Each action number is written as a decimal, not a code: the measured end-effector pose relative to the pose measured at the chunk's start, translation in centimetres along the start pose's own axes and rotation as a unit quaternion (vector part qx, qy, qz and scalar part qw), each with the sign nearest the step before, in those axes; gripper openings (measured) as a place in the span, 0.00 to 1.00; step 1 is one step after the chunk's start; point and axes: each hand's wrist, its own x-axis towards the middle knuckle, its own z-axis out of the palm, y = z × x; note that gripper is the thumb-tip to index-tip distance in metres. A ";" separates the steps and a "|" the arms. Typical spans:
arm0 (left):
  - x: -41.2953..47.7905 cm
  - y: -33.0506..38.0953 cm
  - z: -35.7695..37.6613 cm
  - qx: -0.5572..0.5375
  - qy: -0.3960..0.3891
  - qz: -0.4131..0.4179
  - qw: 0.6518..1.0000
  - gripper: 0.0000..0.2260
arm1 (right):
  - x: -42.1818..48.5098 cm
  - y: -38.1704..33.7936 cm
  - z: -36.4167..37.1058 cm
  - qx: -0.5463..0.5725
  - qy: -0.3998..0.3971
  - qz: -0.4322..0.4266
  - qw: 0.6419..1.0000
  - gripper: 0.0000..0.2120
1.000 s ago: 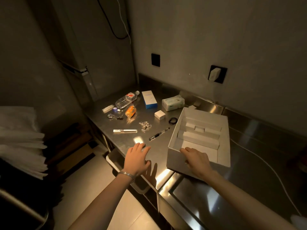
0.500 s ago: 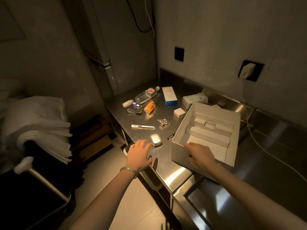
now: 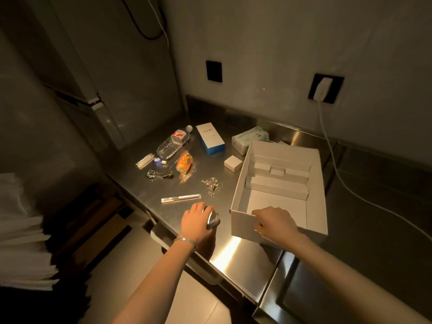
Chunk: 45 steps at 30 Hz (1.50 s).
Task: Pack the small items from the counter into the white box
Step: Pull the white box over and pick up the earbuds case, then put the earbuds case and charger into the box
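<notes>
White box [image 3: 242, 224] sits open on the steel counter [image 3: 243, 258], card dividers inside. Your right hand [image 3: 275, 222] grips its near wall. Your left hand [image 3: 197, 220], just left of the box, is curled over a shiny silver object [image 3: 213, 220] by the counter's front edge. Beyond it: pen [image 3: 181, 198], bead chain [image 3: 212, 185], watch [image 3: 159, 174], orange packet [image 3: 184, 162], bottle [image 3: 173, 143] lying flat, blue-white carton [image 3: 210, 141]. Small white cube [image 3: 233, 163] just beside the box's left wall. Tissue pack [image 3: 250, 137] partly hidden behind the box's far corner. Wall charger [image 3: 323, 87], its cable [image 3: 336, 170] running down right of the box.
</notes>
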 end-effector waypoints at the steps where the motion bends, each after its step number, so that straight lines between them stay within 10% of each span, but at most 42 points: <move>1: 0.7 -0.6 0.2 0.001 -0.011 0.009 1.000 0.25 | 0.3 -0.3 -0.1 -0.007 0.002 0.008 1.000 0.08; 7: 4.0 -2.8 0.0 -0.017 -0.080 0.081 0.993 0.28 | 1.5 -1.6 0.0 -0.018 0.018 0.073 0.997 0.09; 15: 7.3 -0.2 -7.5 -0.232 0.135 0.116 0.956 0.26 | 1.3 -2.3 -0.4 -0.020 0.022 0.094 0.995 0.09; 27: 11.3 6.9 -9.2 -0.196 0.014 0.280 0.940 0.30 | -0.3 -3.3 -0.7 0.040 0.000 0.089 0.995 0.10; 30: 12.1 7.5 -9.3 -0.158 -0.003 0.312 0.937 0.29 | -1.3 -2.6 -1.7 0.202 -0.099 0.062 0.972 0.14; 33: 12.4 7.4 -9.3 -0.122 0.001 0.329 0.936 0.28 | -1.3 -0.2 -3.9 0.429 -0.209 0.047 0.878 0.17; 38: 12.2 6.8 -8.8 -0.100 0.033 0.329 0.939 0.27 | 3.2 3.1 -6.5 0.540 0.014 0.182 0.821 0.14; 45: 10.7 5.3 -8.7 -0.103 0.045 0.282 0.953 0.36 | 8.4 3.0 -5.4 0.504 0.057 0.226 0.831 0.16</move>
